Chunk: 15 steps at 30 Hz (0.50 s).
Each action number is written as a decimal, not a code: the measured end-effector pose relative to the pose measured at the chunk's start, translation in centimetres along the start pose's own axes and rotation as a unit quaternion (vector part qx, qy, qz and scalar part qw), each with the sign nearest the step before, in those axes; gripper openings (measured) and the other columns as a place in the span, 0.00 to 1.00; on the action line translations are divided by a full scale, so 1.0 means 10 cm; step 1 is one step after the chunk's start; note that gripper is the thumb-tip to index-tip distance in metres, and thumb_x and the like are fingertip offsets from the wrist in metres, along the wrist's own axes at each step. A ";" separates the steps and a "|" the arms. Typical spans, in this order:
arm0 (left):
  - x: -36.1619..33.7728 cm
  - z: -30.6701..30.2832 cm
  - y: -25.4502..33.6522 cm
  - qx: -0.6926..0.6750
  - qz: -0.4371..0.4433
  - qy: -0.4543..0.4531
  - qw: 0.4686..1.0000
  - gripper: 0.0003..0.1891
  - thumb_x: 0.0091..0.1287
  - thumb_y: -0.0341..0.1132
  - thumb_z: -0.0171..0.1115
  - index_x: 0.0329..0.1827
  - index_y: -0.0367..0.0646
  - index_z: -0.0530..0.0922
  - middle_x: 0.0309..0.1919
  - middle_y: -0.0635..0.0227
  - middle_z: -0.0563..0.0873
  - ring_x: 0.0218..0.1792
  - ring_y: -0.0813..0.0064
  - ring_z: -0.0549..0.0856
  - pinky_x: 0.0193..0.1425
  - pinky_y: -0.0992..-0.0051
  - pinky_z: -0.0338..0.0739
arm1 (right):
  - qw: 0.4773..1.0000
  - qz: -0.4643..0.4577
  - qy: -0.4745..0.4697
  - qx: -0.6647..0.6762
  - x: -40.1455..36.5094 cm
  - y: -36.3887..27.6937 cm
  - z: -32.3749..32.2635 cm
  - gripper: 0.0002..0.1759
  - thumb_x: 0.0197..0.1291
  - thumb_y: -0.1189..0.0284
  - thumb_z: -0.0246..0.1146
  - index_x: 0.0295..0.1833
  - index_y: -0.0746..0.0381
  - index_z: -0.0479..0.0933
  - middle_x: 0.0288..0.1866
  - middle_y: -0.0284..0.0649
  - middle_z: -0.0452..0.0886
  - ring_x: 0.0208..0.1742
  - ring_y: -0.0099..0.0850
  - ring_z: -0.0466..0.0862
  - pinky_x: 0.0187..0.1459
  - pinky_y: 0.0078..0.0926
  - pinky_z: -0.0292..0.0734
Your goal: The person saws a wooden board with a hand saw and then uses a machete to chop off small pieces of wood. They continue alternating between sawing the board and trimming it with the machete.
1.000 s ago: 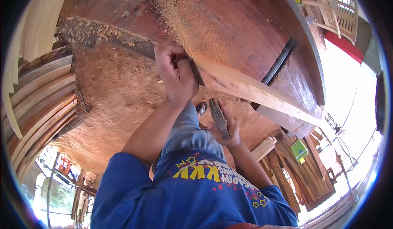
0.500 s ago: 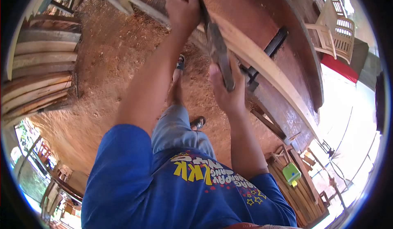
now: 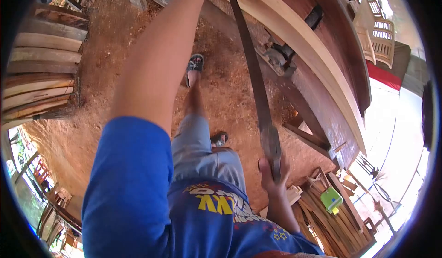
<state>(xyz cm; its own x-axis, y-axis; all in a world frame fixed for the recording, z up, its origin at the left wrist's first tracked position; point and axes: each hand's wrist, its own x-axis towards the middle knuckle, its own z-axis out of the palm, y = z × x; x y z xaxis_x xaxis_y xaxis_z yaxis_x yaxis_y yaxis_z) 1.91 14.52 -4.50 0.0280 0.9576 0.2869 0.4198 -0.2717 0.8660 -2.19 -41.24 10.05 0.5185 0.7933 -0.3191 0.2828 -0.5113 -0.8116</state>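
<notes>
Blue shirt, yellow letters (upside down here), apparently a row of Ks, white lettering alongside, not legible

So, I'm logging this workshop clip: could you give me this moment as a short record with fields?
Right grip: closed around the near end of a long dark tool
Left grip: beyond the top edge; hold not visible
Upper right: pale plank, slatted chair
Far left: boards
Lower right: green object

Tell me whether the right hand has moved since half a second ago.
Yes: holding the long-bladed tool, the right hand has drawn back toward the blue shirt, closer to the green object by the stacked boards.
</notes>
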 end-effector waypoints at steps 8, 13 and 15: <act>-0.03 -0.10 0.16 -0.120 -0.064 -0.018 0.991 0.06 0.66 0.28 0.60 0.40 0.38 0.83 0.32 0.53 0.88 0.38 0.58 0.88 0.47 0.63 0.81 | 0.985 -0.042 0.033 0.162 2.58 -0.75 0.91 0.25 0.72 0.66 0.68 0.68 0.67 0.76 0.39 0.29 0.79 0.41 0.19 0.74 0.43 0.21 0.72; -0.23 -0.24 0.31 -0.133 -0.082 0.026 0.987 0.11 0.66 0.31 0.63 0.49 0.37 0.81 0.39 0.53 0.87 0.43 0.59 0.88 0.51 0.62 0.80 | 0.993 -0.019 0.029 0.109 2.52 -1.18 0.70 0.26 0.73 0.62 0.68 0.67 0.68 0.76 0.38 0.29 0.78 0.41 0.19 0.74 0.44 0.20 0.73; -0.31 -0.29 0.37 -0.140 -0.116 0.027 0.983 0.13 0.66 0.31 0.62 0.51 0.36 0.80 0.41 0.51 0.87 0.44 0.57 0.88 0.52 0.62 0.80 | 0.991 -0.007 0.002 0.134 2.47 -1.18 0.66 0.26 0.73 0.61 0.68 0.67 0.68 0.76 0.38 0.29 0.78 0.41 0.20 0.74 0.44 0.21 0.74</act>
<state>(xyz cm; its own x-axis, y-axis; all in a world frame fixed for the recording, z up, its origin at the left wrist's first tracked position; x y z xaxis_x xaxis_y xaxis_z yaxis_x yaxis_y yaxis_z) 0.73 10.28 -1.04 -0.0915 0.9924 0.0825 0.1426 -0.0689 0.9874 1.95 -13.48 8.51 0.5203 0.7974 -0.3057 0.0661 -0.3945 -0.9165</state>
